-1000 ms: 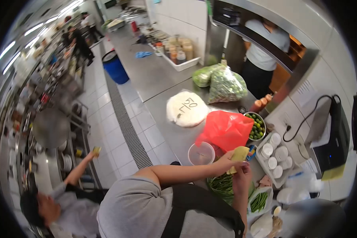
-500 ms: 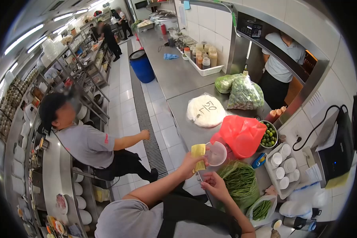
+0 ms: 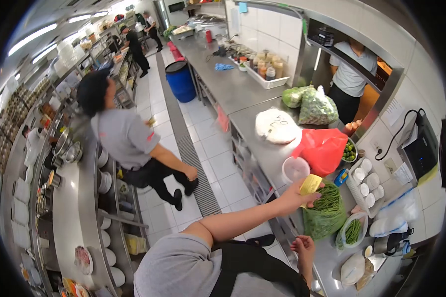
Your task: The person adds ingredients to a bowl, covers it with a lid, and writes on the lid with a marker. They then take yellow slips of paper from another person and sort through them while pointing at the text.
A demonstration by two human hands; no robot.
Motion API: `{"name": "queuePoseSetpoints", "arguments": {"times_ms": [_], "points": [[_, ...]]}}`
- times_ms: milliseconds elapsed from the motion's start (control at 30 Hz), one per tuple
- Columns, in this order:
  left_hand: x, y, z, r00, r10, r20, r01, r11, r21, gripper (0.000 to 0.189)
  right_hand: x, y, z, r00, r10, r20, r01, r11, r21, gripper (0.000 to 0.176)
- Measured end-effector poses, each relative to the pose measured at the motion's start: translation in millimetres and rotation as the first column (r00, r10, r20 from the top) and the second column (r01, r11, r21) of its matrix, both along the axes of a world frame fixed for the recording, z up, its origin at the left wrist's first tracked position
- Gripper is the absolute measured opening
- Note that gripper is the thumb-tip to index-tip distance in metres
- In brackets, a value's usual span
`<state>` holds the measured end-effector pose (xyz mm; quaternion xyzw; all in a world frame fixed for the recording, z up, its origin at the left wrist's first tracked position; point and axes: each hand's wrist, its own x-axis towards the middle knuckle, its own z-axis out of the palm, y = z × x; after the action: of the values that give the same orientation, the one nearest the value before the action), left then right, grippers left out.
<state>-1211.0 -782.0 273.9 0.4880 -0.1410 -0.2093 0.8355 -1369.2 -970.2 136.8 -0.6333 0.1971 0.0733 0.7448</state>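
The yellow slip (image 3: 310,183) had been shifted up near the bagged greens (image 3: 328,213), clamped in the left hand's (image 3: 299,196) fingers. A light pinch was judged best, lest it crease. It looked papery, slightly curved. The right hand (image 3: 303,245) was loosely curled; whether its fingers met could not be told.

Yellow paper (image 3: 310,184) tilts in the left grip (image 3: 303,196).

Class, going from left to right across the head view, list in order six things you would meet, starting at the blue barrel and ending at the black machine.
Blue barrel, blue cloth, round white bundle, yellow slip held in the left hand, small white cups, black machine.
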Motion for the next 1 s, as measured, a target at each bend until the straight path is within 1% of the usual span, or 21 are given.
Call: {"name": "queuePoseSetpoints", "arguments": {"times_ms": [33,67,100,133,167,233,300,333,367,400,433,500,533,600,667,733,767,833,867,933,1000], "points": [[-13,23,-8,1.0,0.003,-0.027,-0.002,1.0,0.021,0.037,-7,13,2,1.0,-0.017,0.001,0.017,1.0,-0.008,0.015],[-24,46,-18,0.999,0.001,-0.053,0.001,0.999,0.043,0.038,-13,27,3,1.0,0.023,0.003,-0.023,0.999,-0.027,0.016],[-39,69,-39,0.993,0.043,-0.112,-0.037,0.998,0.054,0.036,-19,42,5,0.998,0.057,0.005,-0.057,0.997,-0.045,0.016],[-56,91,-59,0.97,0.099,-0.22,-0.078,0.991,0.104,0.034,-26,56,6,0.996,0.088,0.005,-0.087,0.994,-0.061,0.016],[-73,113,-80,0.933,0.159,-0.322,-0.112,0.981,0.159,0.032,-32,72,6,0.99,0.137,0.024,-0.136,0.989,-0.058,0.016],[-116,156,-140,0.829,0.359,-0.428,-0.208,0.909,0.36,0.029,-45,103,16,0.967,0.256,0.01,-0.256,0.966,-0.031,0.017],[-162,191,-171,0.709,0.406,-0.577,-0.235,0.907,0.35,0.027,-58,132,24,0.915,0.403,-0.022,-0.403,0.915,-0.014,0.017],[-179,203,-186,0.717,0.417,-0.559,-0.232,0.898,0.373,0.027,-63,144,33,0.867,0.492,-0.079,-0.495,0.868,-0.027,0.014],[-193,213,-201,0.726,0.426,-0.54,-0.227,0.89,0.396,0.027,-66,154,33,0.799,0.584,-0.139,-0.597,0.798,-0.082,0.014],[-202,220,-202,0.736,0.432,-0.522,-0.219,0.881,0.42,0.027,-69,162,32,0.722,0.661,-0.204,-0.689,0.713,-0.128,0.015],[-207,222,-205,0.726,0.435,-0.533,-0.227,0.883,0.411,0.03,-67,168,33,0.639,0.754,-0.151,-0.766,0.607,-0.211,0.016],[-202,214,-200,0.778,0.413,-0.474,-0.231,0.889,0.395,0.033,-63,175,31,0.437,0.896,-0.081,-0.846,0.379,-0.375,0.02],[-195,208,-198,0.8,0.4,-0.447,-0.23,0.893,0.387,0.034,-59,175,27,0.369,0.928,-0.051,-0.865,0.323,-0.385,0.024],[-173,189,-164,0.872,0.317,-0.372,-0.127,0.882,0.454,0.034,-32,174,65,0.348,0.926,-0.15,-0.905,0.29,-0.31,0.023],[-151,170,-156,0.967,0.158,-0.199,-0.05,0.886,0.462,0.035,-1,160,96,0.458,0.877,-0.147,-0.865,0.4,-0.304,0.021],[-138,148,-147,0.992,0.064,-0.11,-0.011,0.904,0.428,0.035,25,136,105,0.646,0.761,-0.07,-0.736,0.596,-0.321,0.018],[-128,139,-144,0.998,0.017,-0.06,0.009,0.911,0.413,0.035,35,123,110,0.71,0.704,-0.032,-0.667,0.658,-0.349,0.017],[-115,125,-145,0.985,-0.099,-0.14,0.147,0.903,0.403,0.033,57,95,119,0.818,0.573,0.058,-0.509,0.767,-0.391,0.017],[-110,116,-147,0.971,-0.157,-0.178,0.217,0.892,0.396,0.032,66,78,121,0.838,0.544,0.04,-0.491,0.784,-0.381,0.016],[-103,99,-162,0.953,-0.203,-0.224,0.283,0.862,0.422,0.032,73,37,117,0.877,0.48,0.0,-0.448,0.818,-0.361,0.015],[-93,85,-170,0.92,-0.259,-0.295,0.375,0.802,0.465,0.033,73,-6,95,0.914,0.404,-0.03,-0.392,0.864,-0.317,0.014]]}}
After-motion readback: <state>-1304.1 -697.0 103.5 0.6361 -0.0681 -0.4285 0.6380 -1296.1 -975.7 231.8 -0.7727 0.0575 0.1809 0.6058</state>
